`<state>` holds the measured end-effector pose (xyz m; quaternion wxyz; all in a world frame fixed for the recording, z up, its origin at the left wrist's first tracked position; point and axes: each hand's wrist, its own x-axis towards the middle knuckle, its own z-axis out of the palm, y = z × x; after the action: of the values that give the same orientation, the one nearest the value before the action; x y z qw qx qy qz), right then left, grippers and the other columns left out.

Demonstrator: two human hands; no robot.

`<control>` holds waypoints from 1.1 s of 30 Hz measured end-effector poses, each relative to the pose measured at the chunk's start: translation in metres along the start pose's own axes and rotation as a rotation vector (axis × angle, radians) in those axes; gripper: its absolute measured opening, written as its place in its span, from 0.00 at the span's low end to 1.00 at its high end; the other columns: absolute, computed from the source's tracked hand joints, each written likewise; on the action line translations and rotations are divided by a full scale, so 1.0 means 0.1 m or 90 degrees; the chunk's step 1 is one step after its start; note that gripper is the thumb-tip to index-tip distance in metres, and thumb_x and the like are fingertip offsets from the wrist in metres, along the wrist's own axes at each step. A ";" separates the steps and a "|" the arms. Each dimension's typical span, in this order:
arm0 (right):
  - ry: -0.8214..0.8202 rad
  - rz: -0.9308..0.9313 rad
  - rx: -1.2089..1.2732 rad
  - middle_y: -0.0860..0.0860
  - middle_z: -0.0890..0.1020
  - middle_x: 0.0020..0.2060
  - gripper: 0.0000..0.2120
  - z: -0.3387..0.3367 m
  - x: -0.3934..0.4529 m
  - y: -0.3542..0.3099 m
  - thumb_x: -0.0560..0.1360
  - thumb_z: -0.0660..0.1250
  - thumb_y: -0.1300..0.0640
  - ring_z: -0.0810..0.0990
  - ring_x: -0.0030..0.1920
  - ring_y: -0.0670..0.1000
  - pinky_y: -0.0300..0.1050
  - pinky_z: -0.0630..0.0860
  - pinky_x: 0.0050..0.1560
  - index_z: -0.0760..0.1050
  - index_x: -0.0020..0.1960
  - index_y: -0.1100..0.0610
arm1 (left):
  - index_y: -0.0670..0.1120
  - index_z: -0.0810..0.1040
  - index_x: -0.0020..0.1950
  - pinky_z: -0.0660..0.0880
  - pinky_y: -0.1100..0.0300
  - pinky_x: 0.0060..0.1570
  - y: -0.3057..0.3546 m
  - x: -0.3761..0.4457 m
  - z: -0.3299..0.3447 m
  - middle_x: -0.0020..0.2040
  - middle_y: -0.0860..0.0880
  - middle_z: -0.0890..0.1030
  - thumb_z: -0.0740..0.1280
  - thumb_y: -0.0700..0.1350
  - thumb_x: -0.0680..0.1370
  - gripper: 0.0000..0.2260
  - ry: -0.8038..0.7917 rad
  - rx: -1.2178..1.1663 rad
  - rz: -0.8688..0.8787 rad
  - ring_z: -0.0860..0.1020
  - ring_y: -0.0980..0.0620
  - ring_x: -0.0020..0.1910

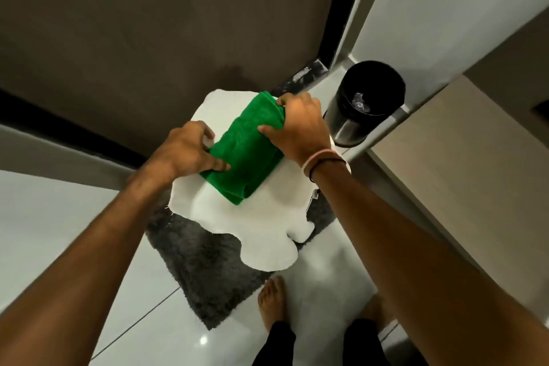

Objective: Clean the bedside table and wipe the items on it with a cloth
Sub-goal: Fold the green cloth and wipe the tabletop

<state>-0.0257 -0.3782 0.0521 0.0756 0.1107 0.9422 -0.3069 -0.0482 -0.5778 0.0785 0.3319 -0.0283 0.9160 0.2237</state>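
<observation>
A green cloth (248,147), folded into a long band, is stretched between both hands in front of me. My left hand (187,147) pinches its near left edge with thumb and fingers. My right hand (297,126) grips its far right end; the wrist wears a pink band and a dark band. Both hands hold the cloth in the air above a white furry rug (261,226) on the floor. No bedside table is in view.
A grey shaggy mat (202,261) lies under the white rug on glossy white tiles. A black-lined steel bin (364,104) stands at the right by a beige cabinet (463,151). A dark wall panel (148,24) fills the back. My bare feet (271,297) stand below.
</observation>
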 end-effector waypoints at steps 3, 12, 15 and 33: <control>0.012 0.002 0.123 0.54 0.77 0.53 0.17 0.00 0.05 0.12 0.69 0.78 0.53 0.72 0.56 0.54 0.45 0.68 0.58 0.79 0.52 0.60 | 0.45 0.81 0.55 0.78 0.49 0.56 0.16 0.05 -0.08 0.53 0.40 0.83 0.79 0.41 0.68 0.18 -0.030 -0.027 0.041 0.81 0.43 0.52; 0.045 0.229 1.025 0.64 0.80 0.58 0.23 -0.71 -0.68 1.78 0.71 0.68 0.71 0.81 0.57 0.61 0.59 0.77 0.64 0.72 0.66 0.68 | 0.44 0.84 0.49 0.79 0.60 0.42 1.92 -0.09 0.37 0.43 0.38 0.85 0.67 0.34 0.70 0.12 -0.282 -0.182 0.373 0.82 0.50 0.41; 0.161 0.331 1.074 0.67 0.77 0.65 0.30 -0.96 -1.17 2.64 0.67 0.69 0.70 0.79 0.62 0.66 0.63 0.75 0.66 0.69 0.68 0.65 | 0.43 0.83 0.55 0.80 0.61 0.45 2.60 0.01 1.21 0.47 0.42 0.85 0.67 0.27 0.74 0.15 -0.376 -0.160 0.371 0.82 0.51 0.45; 0.244 0.730 0.104 0.58 0.72 0.68 0.29 -0.83 -3.12 5.20 0.74 0.71 0.54 0.76 0.66 0.60 0.56 0.76 0.66 0.67 0.72 0.54 | 0.41 0.74 0.66 0.78 0.45 0.54 3.56 -0.43 5.14 0.64 0.36 0.76 0.74 0.37 0.69 0.26 -0.041 0.425 0.684 0.78 0.36 0.57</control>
<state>0.4016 0.0300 -0.1081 0.0495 0.6591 0.7027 -0.2635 0.2197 -0.0414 -0.1052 0.1916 0.5472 0.8124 0.0618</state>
